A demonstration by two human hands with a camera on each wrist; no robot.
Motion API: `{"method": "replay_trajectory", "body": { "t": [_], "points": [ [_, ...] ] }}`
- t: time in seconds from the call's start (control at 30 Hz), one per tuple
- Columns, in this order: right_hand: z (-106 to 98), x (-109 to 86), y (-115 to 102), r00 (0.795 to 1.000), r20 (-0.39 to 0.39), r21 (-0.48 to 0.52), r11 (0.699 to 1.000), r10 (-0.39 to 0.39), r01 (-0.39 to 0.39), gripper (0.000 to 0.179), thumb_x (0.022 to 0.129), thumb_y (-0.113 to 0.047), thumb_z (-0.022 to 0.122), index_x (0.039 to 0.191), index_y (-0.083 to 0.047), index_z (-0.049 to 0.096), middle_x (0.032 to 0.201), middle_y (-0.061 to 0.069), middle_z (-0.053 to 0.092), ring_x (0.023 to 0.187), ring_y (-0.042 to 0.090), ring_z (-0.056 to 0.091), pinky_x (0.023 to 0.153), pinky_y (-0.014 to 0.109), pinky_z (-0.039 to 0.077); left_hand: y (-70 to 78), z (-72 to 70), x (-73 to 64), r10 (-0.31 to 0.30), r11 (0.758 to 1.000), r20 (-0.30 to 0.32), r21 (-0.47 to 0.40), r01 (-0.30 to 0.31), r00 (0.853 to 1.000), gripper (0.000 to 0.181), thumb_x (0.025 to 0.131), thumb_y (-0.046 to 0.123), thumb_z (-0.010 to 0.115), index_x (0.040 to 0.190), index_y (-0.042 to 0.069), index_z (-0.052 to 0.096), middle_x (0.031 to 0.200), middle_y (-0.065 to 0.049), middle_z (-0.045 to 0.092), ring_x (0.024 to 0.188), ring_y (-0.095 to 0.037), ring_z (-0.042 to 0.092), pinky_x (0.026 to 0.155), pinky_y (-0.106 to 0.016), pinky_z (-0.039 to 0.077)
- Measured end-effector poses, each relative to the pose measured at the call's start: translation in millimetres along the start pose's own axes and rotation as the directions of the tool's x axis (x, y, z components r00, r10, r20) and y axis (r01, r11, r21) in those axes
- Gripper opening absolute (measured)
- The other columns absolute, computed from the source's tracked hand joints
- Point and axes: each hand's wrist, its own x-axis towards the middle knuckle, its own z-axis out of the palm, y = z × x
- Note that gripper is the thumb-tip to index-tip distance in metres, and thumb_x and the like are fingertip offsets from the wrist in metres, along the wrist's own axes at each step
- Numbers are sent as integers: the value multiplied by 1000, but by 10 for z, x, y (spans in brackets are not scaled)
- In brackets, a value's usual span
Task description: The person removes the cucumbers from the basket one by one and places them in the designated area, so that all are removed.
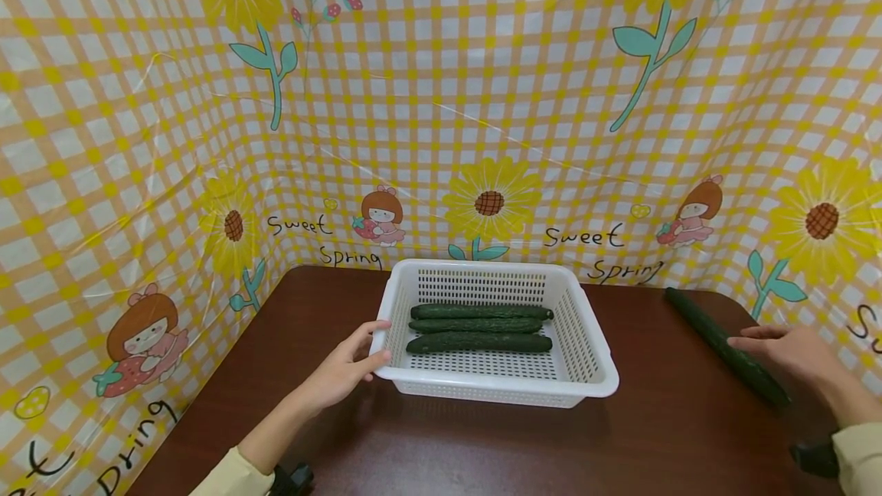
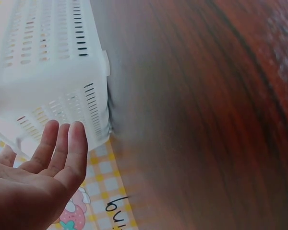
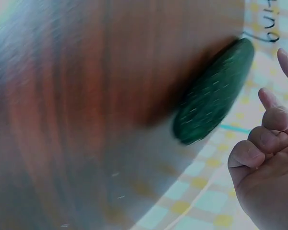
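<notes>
The left hand (image 1: 338, 373) is at the left side of the white basket (image 1: 496, 383), its thumb and forefinger apart and touching the rim near the front corner. Its other fingers are loosely bent beside the outer wall, not wrapped around anything. The right hand (image 1: 799, 354) is just beside the loose cucumber (image 1: 723, 343) near the table's right edge. Its thumb stands away from the partly curled fingers, and it holds nothing; the right wrist view shows a gap between hand and cucumber.

That cucumber lies aslant on the dark brown table (image 1: 482, 450), one end towards the far right corner and the other nearer the person. The basket stands upright well to its left, near the middle of the far edge. On the basket's slotted floor, the back cucumber (image 1: 482, 312), middle cucumber (image 1: 475, 324) and front cucumber (image 1: 482, 342) lie side by side, lengthwise from left to right.

Pale sleeves (image 1: 237, 477) cover the forearms, with a dark band (image 1: 816, 459) at the right wrist. Beyond the table's far, left and right edges hangs a yellow checked cloth (image 1: 413, 121) printed with sunflowers, girl figures and "Sweet Spring".
</notes>
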Motion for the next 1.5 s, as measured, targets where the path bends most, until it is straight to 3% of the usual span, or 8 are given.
{"method": "replay_trajectory", "body": {
  "t": [0.3, 0.5, 0.57, 0.7, 0.87, 1.03, 1.3, 1.5],
  "points": [
    [-95, 13, -397, 987, 20, -27, 987, -157, 158, 79, 98, -59, 53, 137, 9, 53, 139, 48, 38, 116, 65, 45, 77, 53, 50, -16, 17, 2, -12, 1000, -4, 3, 12, 1000, 55, 101, 31, 62, 150, 18, 40, 138, -19, 56, 115, -27, 57, 84, -38, 50],
    [-110, 39, -674, 985, 23, 10, 985, -174, 173, 81, 94, -63, 57, 138, 4, 54, 144, 47, 34, 119, 62, 44, 81, 55, 49, -21, 27, 5, -15, 1000, -3, -3, 15, 1000, 55, 101, 30, 62, 150, 18, 40, 139, -20, 56, 115, -26, 57, 84, -40, 50],
    [-110, 55, -768, 985, 45, 71, 984, -167, 164, 82, 93, -64, 59, 141, 3, 52, 149, 44, 30, 124, 61, 40, 86, 57, 47, -20, 26, 8, -12, 1000, -4, -2, 12, 1000, 55, 101, 30, 62, 150, 18, 40, 138, -20, 56, 115, -27, 57, 84, -40, 51],
    [-113, 101, -950, 977, 38, 100, 974, -209, 204, 79, 94, -60, 61, 141, 3, 52, 147, 39, 38, 126, 58, 42, 87, 55, 47, -15, 18, 15, -10, 1000, -1, 1, 10, 1000, 55, 101, 29, 62, 150, 18, 40, 138, -20, 56, 116, -27, 57, 84, -40, 51],
    [-138, 159, -1194, 962, -38, 21, 962, -271, 272, 66, 93, -54, 66, 131, 1, 64, 128, 33, 60, 112, 47, 57, 77, 38, 49, -15, 11, 16, -9, 1000, -9, 2, 9, 1000, 53, 101, 25, 61, 149, 18, 41, 136, -19, 57, 115, -27, 58, 83, -39, 51],
    [-165, 180, -1442, 960, -26, -39, 960, -278, 277, 66, 90, -56, 69, 128, -3, 67, 122, 30, 63, 106, 41, 60, 77, 40, 48, -32, 14, 5, -7, 1000, -2, -6, 7, 1000, 54, 101, 27, 61, 150, 17, 40, 136, -20, 57, 114, -26, 58, 84, -40, 51],
    [-138, 233, -1751, 943, 15, 9, 943, -332, 332, 64, 89, -52, 72, 130, -4, 66, 123, 23, 66, 107, 33, 61, 85, 43, 49, -32, 9, 6, 9, 1000, 7, -5, -9, 1000, 55, 102, 29, 61, 151, 17, 39, 137, -19, 56, 112, -26, 58, 83, -40, 50],
    [-107, 253, -1954, 927, 61, 47, 929, -370, 367, 60, 90, -49, 72, 131, -6, 66, 119, 17, 70, 97, 23, 66, 78, 37, 53, -31, 13, 10, 6, 1000, 1, -8, -6, 1000, 54, 102, 27, 61, 150, 17, 39, 138, -20, 56, 113, -26, 58, 83, -40, 50]
  ]
}}
